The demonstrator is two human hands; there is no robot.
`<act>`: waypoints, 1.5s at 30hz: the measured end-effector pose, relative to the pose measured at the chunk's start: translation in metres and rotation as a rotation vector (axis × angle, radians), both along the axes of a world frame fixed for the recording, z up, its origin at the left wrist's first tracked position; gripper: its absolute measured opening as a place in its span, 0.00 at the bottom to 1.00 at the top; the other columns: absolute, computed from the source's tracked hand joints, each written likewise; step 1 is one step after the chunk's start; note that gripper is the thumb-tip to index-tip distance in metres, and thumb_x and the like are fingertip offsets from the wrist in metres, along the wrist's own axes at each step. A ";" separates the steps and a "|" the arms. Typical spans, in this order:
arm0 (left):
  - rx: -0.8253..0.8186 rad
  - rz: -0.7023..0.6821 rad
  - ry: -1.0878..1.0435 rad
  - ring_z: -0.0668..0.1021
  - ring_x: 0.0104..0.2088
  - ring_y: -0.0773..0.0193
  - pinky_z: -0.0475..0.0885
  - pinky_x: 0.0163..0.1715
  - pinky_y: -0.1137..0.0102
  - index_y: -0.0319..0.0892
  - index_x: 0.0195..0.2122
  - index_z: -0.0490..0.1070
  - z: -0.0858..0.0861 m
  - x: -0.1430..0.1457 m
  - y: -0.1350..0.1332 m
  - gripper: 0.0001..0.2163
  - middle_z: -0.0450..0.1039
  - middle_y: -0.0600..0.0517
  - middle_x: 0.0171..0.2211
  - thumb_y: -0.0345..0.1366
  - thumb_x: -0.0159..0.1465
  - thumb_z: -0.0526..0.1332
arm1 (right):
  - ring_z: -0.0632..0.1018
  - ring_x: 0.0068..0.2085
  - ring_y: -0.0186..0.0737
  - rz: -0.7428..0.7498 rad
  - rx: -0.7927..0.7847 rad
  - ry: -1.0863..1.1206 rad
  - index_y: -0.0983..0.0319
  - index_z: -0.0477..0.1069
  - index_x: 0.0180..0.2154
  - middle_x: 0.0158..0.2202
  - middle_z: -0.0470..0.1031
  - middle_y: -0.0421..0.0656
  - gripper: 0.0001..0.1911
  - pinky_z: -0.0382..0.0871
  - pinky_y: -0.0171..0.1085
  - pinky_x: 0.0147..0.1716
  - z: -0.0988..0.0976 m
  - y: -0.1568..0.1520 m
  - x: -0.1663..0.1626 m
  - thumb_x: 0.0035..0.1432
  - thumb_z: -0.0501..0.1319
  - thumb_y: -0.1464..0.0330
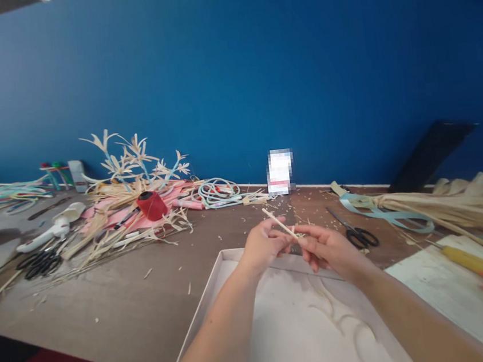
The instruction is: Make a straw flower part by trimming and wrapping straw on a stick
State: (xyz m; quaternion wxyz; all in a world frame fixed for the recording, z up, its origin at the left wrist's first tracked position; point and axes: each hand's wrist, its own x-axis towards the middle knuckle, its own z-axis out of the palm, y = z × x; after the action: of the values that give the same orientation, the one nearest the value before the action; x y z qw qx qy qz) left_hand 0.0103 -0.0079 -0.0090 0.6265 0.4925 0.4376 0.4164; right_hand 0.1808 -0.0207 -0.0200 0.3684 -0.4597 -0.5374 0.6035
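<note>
A thin pale stick (281, 223) is held above the near tray, slanting up to the left. Around its lower end my right hand (327, 248) is closed, thumb and index finger pinching it. My left hand (263, 245) is closed beside it, its fingertips meeting the stick close to the right fingers; part of its grip is hidden. Beneath both hands lies a shallow white box lid or tray (282, 326), with several thin curled pale strips (337, 315) on its right side.
Black-handled scissors (362, 237) lie right of my hands, near bundled dried husks (454, 199). A yellow-handled tool (478, 262) rests on a white board. Leftward are a red thread spool (152, 205), husk flowers (131, 158), a glue gun (59, 229) and more scissors (38, 263). A lit screen (280, 172) stands against the blue wall.
</note>
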 end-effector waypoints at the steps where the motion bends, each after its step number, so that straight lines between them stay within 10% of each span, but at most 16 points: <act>1: 0.006 -0.002 0.017 0.71 0.22 0.73 0.62 0.20 0.79 0.41 0.50 0.65 0.000 0.000 -0.001 0.25 0.73 0.51 0.27 0.33 0.50 0.65 | 0.69 0.18 0.31 -0.010 0.012 -0.018 0.61 0.67 0.49 0.21 0.70 0.39 0.27 0.52 0.30 0.15 -0.001 0.001 0.000 0.48 0.62 0.56; 12: -0.117 -0.134 0.137 0.72 0.25 0.72 0.64 0.21 0.78 0.38 0.35 0.72 -0.005 0.001 -0.003 0.12 0.75 0.46 0.36 0.41 0.55 0.59 | 0.68 0.19 0.29 -0.306 0.066 0.056 0.63 0.71 0.43 0.24 0.70 0.40 0.23 0.60 0.31 0.17 0.004 0.005 0.001 0.45 0.65 0.58; 23: 0.002 -0.076 0.159 0.70 0.23 0.72 0.64 0.20 0.78 0.37 0.32 0.71 -0.004 0.003 -0.002 0.09 0.74 0.48 0.30 0.37 0.54 0.58 | 0.68 0.18 0.29 -0.055 0.061 -0.025 0.61 0.65 0.52 0.24 0.70 0.40 0.29 0.49 0.28 0.13 -0.001 0.005 0.001 0.49 0.62 0.58; 35: 0.160 0.089 0.283 0.64 0.19 0.74 0.58 0.18 0.78 0.38 0.22 0.68 -0.012 0.009 -0.004 0.06 0.69 0.55 0.21 0.35 0.51 0.55 | 0.67 0.20 0.30 -0.311 0.541 -0.433 0.57 0.74 0.44 0.28 0.73 0.40 0.16 0.63 0.32 0.21 -0.002 -0.002 -0.002 0.54 0.58 0.62; 41: -0.044 0.085 0.167 0.63 0.18 0.74 0.58 0.15 0.78 0.38 0.25 0.71 -0.005 0.010 -0.003 0.07 0.71 0.52 0.23 0.35 0.50 0.55 | 0.66 0.18 0.29 -0.648 0.365 -0.276 0.59 0.71 0.47 0.26 0.74 0.41 0.23 0.57 0.30 0.14 0.009 0.009 0.020 0.50 0.61 0.57; 45: -0.110 0.135 0.111 0.64 0.19 0.74 0.59 0.15 0.79 0.37 0.28 0.72 -0.003 0.010 -0.001 0.08 0.73 0.50 0.25 0.33 0.50 0.55 | 0.66 0.18 0.28 -0.339 0.198 0.025 0.58 0.62 0.54 0.25 0.71 0.39 0.29 0.54 0.28 0.14 0.012 0.005 0.013 0.51 0.60 0.58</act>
State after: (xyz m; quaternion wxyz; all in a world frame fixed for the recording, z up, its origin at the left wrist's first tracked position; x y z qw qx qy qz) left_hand 0.0206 -0.0084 -0.0116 0.5980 0.4492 0.5258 0.4050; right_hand 0.1939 -0.0158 -0.0085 0.5146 -0.4976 -0.5044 0.4829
